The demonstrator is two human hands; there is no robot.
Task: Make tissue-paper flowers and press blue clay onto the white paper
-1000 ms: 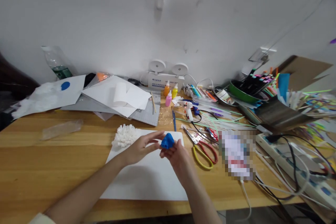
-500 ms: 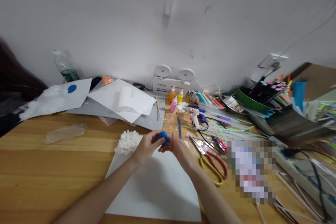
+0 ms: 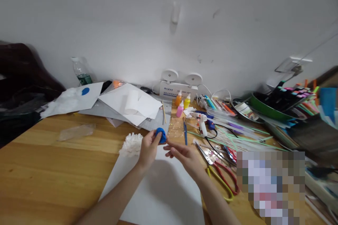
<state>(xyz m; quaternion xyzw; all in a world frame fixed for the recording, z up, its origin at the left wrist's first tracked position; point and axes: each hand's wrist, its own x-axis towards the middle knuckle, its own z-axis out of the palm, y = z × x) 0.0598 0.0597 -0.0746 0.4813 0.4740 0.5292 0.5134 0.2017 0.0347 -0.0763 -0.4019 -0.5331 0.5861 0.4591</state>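
Observation:
Pinched between the fingers and thumb of my left hand (image 3: 148, 147) is a small blue round piece (image 3: 160, 135); its material is hard to make out. My right hand (image 3: 182, 154) has its fingers apart, with a fingertip close to or touching the blue piece's lower right edge. Both hands hover above a white sheet of paper (image 3: 158, 197). A clump of crumpled white paper bits (image 3: 131, 145) sits at the sheet's upper left, just beyond my left wrist.
Scissors (image 3: 216, 172) with red and yellow handles lie right of the sheet. Behind them are a glue gun (image 3: 202, 124), paintbrushes (image 3: 185, 132) and small paint bottles (image 3: 180, 109). Stacked papers (image 3: 116, 98) lie at the back left, a plastic bottle (image 3: 81, 72) beyond. A green pan (image 3: 269, 110) holds markers.
My right hand's fingers have spread and drawn back slightly from the blue piece, which stays in my left hand and shows more of its face. The camera view has shifted left.

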